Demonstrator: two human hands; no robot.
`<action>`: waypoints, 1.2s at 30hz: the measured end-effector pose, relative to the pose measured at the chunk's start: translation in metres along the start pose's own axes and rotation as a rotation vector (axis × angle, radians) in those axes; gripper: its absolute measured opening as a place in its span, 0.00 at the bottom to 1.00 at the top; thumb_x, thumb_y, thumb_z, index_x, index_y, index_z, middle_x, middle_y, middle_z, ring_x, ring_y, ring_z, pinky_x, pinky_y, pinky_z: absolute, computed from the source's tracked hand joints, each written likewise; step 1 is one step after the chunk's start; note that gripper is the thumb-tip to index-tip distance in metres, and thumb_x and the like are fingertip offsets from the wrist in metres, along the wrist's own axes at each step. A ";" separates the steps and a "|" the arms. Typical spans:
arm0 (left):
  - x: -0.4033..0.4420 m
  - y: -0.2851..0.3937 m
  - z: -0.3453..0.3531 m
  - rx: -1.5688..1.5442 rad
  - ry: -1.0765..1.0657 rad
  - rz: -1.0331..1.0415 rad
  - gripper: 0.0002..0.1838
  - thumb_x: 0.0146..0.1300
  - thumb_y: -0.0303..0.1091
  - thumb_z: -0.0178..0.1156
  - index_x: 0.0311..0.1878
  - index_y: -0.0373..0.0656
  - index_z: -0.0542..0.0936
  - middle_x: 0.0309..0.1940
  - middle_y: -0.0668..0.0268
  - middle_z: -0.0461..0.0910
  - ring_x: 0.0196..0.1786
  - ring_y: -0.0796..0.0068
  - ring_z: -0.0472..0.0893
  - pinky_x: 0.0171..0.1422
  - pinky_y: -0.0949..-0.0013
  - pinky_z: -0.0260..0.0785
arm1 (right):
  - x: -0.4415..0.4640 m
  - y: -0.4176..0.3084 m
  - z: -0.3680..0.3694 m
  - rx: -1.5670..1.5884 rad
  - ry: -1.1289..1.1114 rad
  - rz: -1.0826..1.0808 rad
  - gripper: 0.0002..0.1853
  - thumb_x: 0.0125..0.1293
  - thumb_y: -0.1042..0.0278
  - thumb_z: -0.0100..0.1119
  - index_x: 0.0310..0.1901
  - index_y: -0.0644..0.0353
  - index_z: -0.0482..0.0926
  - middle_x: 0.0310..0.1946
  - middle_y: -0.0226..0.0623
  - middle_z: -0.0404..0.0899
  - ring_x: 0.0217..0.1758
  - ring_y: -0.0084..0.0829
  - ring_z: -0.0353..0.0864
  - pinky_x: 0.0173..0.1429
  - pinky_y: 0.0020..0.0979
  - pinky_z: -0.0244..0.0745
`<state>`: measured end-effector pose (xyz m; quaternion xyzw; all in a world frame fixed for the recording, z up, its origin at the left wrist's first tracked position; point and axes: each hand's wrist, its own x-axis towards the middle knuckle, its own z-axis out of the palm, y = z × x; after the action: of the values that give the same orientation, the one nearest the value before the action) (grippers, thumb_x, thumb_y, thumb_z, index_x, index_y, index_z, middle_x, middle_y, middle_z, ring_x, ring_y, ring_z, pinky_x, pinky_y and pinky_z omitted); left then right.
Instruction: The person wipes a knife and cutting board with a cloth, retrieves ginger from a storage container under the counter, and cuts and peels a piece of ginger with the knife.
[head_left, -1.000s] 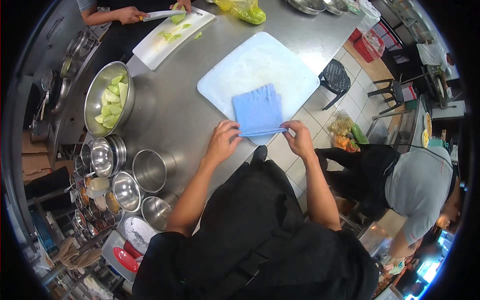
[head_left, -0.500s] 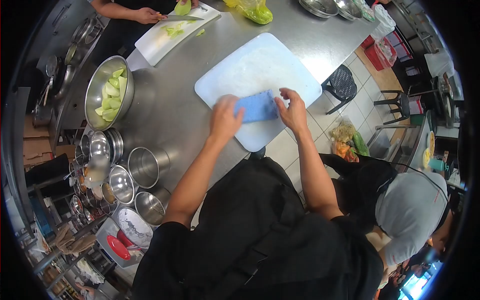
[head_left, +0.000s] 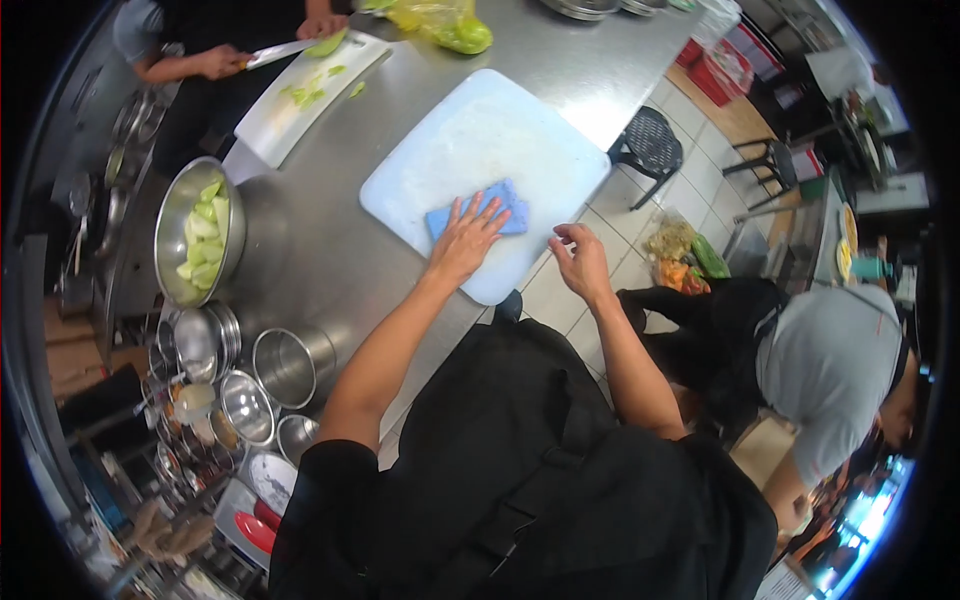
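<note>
A folded blue cloth (head_left: 513, 207) lies on the large pale cutting board (head_left: 520, 120), which rests on the steel table. My left hand (head_left: 466, 243) is flat on top of the cloth with its fingers spread, covering part of it. Off the board's lower right edge, my right hand (head_left: 580, 260) hovers with bent fingers apart and holds nothing.
Across the table a co-worker's hand holds a knife (head_left: 282, 52) over a white board (head_left: 285, 130) with green pieces. At left stand a steel bowl (head_left: 235, 235) of green wedges and steel pots (head_left: 285, 368). Another person bends at right, near a black stool (head_left: 650, 145).
The cloth has been folded smaller. My left hand has come down flat on it, and my right hand has let go and moved off to the right.
</note>
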<state>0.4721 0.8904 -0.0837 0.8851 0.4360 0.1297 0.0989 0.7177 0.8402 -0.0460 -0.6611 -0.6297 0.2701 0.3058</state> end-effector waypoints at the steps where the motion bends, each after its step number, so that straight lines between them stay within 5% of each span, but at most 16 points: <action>1: -0.001 -0.002 0.004 -0.010 0.017 0.010 0.26 0.75 0.41 0.54 0.75 0.53 0.71 0.77 0.63 0.67 0.81 0.50 0.59 0.83 0.39 0.46 | -0.007 -0.002 -0.003 0.016 0.003 0.013 0.13 0.66 0.65 0.67 0.47 0.65 0.84 0.45 0.48 0.84 0.45 0.43 0.85 0.52 0.41 0.79; 8: -0.038 0.026 0.016 -0.197 0.058 0.100 0.21 0.74 0.38 0.57 0.68 0.46 0.77 0.72 0.59 0.73 0.79 0.47 0.62 0.82 0.36 0.46 | -0.074 -0.007 0.000 0.022 0.031 0.092 0.14 0.67 0.63 0.65 0.47 0.66 0.84 0.44 0.50 0.83 0.45 0.45 0.85 0.51 0.42 0.79; 11: -0.079 0.054 0.015 -0.373 0.065 0.109 0.18 0.77 0.39 0.56 0.63 0.43 0.79 0.66 0.56 0.79 0.74 0.47 0.70 0.78 0.46 0.59 | -0.107 -0.009 0.005 0.011 0.044 0.134 0.14 0.68 0.63 0.65 0.47 0.66 0.84 0.44 0.49 0.83 0.45 0.45 0.85 0.52 0.41 0.79; 14: -0.108 0.088 -0.047 -0.917 -0.212 -0.412 0.17 0.78 0.40 0.55 0.60 0.37 0.80 0.54 0.49 0.85 0.61 0.47 0.82 0.62 0.58 0.72 | -0.143 -0.010 0.009 -0.006 0.057 0.175 0.14 0.67 0.62 0.66 0.47 0.65 0.84 0.44 0.47 0.84 0.45 0.44 0.85 0.52 0.41 0.79; 17: -0.155 0.069 -0.030 -1.159 0.127 -0.426 0.18 0.79 0.40 0.54 0.57 0.33 0.80 0.43 0.44 0.86 0.46 0.45 0.86 0.47 0.60 0.75 | -0.178 -0.009 0.011 -0.044 0.059 0.246 0.15 0.68 0.62 0.66 0.47 0.65 0.85 0.44 0.47 0.84 0.44 0.43 0.85 0.52 0.41 0.79; 21: -0.176 0.056 -0.112 -0.664 0.169 -0.673 0.18 0.78 0.39 0.54 0.59 0.34 0.80 0.51 0.44 0.85 0.55 0.45 0.84 0.57 0.60 0.74 | -0.215 -0.014 0.016 -0.052 -0.001 0.316 0.15 0.68 0.61 0.66 0.47 0.65 0.85 0.45 0.48 0.84 0.44 0.45 0.85 0.51 0.42 0.79; 24: -0.180 0.025 -0.090 -0.366 0.578 -0.434 0.20 0.78 0.40 0.54 0.63 0.36 0.79 0.60 0.44 0.81 0.65 0.45 0.78 0.71 0.51 0.66 | -0.227 -0.022 0.022 -0.076 -0.053 0.284 0.15 0.69 0.60 0.65 0.48 0.64 0.84 0.45 0.47 0.83 0.46 0.46 0.85 0.53 0.43 0.79; 27: -0.177 -0.012 -0.025 -0.223 0.478 -0.535 0.21 0.76 0.41 0.56 0.65 0.43 0.80 0.69 0.48 0.74 0.73 0.45 0.69 0.77 0.40 0.55 | -0.236 -0.035 0.029 -0.035 -0.119 0.259 0.16 0.70 0.59 0.64 0.49 0.64 0.84 0.47 0.47 0.82 0.50 0.48 0.83 0.56 0.44 0.78; 30: -0.167 0.003 0.002 0.276 0.330 -0.518 0.22 0.74 0.43 0.57 0.68 0.52 0.79 0.72 0.54 0.70 0.74 0.47 0.67 0.75 0.39 0.55 | -0.243 -0.036 0.039 -0.050 -0.205 0.201 0.17 0.70 0.58 0.63 0.51 0.62 0.83 0.49 0.46 0.81 0.55 0.49 0.82 0.61 0.45 0.77; 36: -0.153 0.038 0.013 0.329 0.191 -0.536 0.20 0.73 0.44 0.59 0.66 0.57 0.79 0.63 0.59 0.76 0.61 0.54 0.73 0.61 0.46 0.64 | -0.259 -0.014 0.030 -0.041 -0.304 0.132 0.18 0.70 0.56 0.63 0.52 0.62 0.83 0.51 0.47 0.81 0.56 0.50 0.81 0.62 0.46 0.77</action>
<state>0.4146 0.7447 -0.1074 0.7268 0.6758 0.1095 -0.0561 0.6703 0.5839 -0.0627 -0.6588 -0.6291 0.3736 0.1750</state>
